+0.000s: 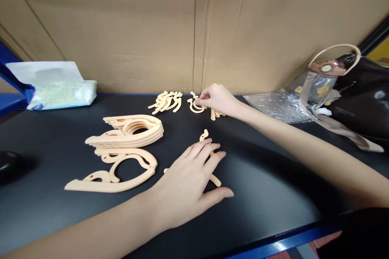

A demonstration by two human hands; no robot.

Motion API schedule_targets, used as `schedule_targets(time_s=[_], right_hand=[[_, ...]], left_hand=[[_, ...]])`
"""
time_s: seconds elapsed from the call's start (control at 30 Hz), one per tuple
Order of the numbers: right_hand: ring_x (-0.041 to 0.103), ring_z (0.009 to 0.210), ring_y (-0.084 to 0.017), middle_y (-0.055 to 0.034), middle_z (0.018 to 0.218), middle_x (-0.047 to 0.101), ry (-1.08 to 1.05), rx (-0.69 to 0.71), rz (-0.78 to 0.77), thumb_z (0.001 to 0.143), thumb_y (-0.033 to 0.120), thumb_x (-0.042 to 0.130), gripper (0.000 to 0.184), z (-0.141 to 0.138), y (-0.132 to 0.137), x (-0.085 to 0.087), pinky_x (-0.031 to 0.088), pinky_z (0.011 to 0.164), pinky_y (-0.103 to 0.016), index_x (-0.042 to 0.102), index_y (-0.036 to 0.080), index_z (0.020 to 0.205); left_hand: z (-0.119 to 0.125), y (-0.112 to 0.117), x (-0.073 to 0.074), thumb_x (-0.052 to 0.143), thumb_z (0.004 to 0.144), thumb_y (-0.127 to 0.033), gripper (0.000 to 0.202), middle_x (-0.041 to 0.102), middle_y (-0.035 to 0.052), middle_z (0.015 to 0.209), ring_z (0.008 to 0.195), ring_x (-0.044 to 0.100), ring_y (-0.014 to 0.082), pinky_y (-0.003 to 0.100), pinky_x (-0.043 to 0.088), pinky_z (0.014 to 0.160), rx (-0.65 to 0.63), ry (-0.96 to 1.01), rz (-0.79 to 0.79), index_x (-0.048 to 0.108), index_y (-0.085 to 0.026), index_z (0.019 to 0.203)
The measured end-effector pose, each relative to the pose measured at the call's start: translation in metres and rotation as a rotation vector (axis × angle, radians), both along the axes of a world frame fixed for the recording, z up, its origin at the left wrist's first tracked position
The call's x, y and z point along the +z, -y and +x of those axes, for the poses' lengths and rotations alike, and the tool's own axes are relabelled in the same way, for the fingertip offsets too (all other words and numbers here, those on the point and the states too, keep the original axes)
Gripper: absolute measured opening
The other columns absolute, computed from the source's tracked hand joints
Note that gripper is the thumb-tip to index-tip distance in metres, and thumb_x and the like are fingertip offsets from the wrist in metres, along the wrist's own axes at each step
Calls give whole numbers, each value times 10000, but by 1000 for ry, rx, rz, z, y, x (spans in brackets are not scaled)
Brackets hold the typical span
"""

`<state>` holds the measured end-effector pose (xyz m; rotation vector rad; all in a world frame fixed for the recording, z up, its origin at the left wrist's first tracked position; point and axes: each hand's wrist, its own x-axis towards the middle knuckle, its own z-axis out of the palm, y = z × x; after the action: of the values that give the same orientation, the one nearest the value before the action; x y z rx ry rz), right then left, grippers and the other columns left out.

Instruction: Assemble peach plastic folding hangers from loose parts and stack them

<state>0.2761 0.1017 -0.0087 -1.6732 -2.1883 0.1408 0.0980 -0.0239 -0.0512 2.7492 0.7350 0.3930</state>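
Note:
My left hand (190, 182) lies flat and open on the black table (267, 178), fingers spread over a small cream plastic hook piece (205, 134) whose ends show past my fingers. My right hand (216, 98) reaches to the back of the table and pinches a cream hook (194, 107) between thumb and fingertips. A small pile of hooks (166, 101) lies just left of it, and short cream pieces (216, 114) lie under my right wrist. To the left, a stack of cream hanger halves (130, 131) rests behind a single hanger half (112, 174).
A cardboard wall (194, 28) closes the back of the table. A tissue pack (57, 93) lies at the back left, and a dark round object (10, 164) at the left edge. Crumpled clear plastic (273, 105), a clear bottle with a strap (322, 79) and a black bag (364, 101) fill the right.

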Motion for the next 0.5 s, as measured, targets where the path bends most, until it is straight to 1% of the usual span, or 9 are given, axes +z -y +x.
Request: schedule_targets(time_s=[0.1,0.17,0.2,0.3,0.4,0.5], right_hand=[[524,568,-111,0,633,643,-91,41,33,851,389,633,272,9,20,7,335,553,-257,726,152,754],[523,581,-110,7,626,633,-183,96,59,832,336,668,222,16,37,6,347,568,-252,708,150,718],[521,580,-111,14,610,624,-185,111,55,827,318,677,207,20,47,5,349,573,-252,703,157,700],[507,562,-110,36,593,608,-119,155,9,830,319,706,185,29,74,-3,362,606,-264,701,180,708],[537,600,-125,36,600,602,-11,184,-17,846,290,705,182,36,98,-11,381,712,-295,682,188,697],[563,649,-145,31,633,610,48,214,-42,850,237,691,135,38,117,-18,374,751,-318,665,201,722]], left_hand=[[0,0,0,551,914,-552,607,527,188,1401,1334,451,346,556,448,1049,26,-8,5,519,-112,1331],[0,1,0,571,904,-547,609,553,182,1361,1279,497,338,538,467,1024,12,3,21,521,-110,1326],[0,1,1,577,902,-544,610,569,176,1335,1250,517,330,527,472,1016,-2,11,31,519,-111,1327],[1,1,3,575,908,-534,593,606,149,1268,1187,553,302,486,477,999,-73,31,65,515,-116,1325],[1,0,4,552,941,-475,511,616,121,1246,1156,558,273,434,473,987,-146,58,73,513,-126,1313],[0,-1,5,500,979,-394,397,618,108,1202,1094,562,245,400,480,946,-153,116,79,522,-131,1276]])
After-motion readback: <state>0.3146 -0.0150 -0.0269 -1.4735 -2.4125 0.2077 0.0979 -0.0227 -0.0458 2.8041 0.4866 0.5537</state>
